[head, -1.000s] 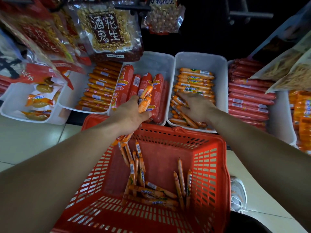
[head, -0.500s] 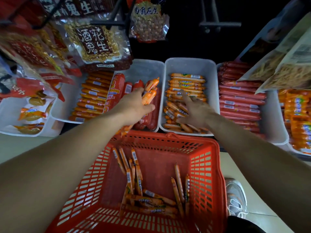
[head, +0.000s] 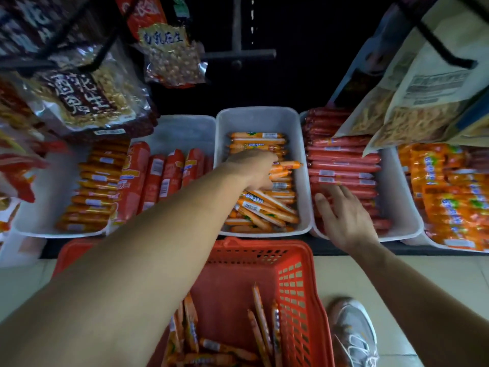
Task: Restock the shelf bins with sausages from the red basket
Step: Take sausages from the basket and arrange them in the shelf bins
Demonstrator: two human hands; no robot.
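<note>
Your left hand [head: 254,170] has crossed into the middle bin [head: 264,119], gripping sausages [head: 289,165] over its pile; your right hand [head: 344,215] has slid aside, spread (on the red sticks [head: 341,165]). More wait in the red basket [head: 299,282].

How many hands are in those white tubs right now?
2. The left hand grips thin orange-wrapped sausages in the middle white plastic bin; the right hand lies open on long red-wrapped sausages in the next white bin.
</note>
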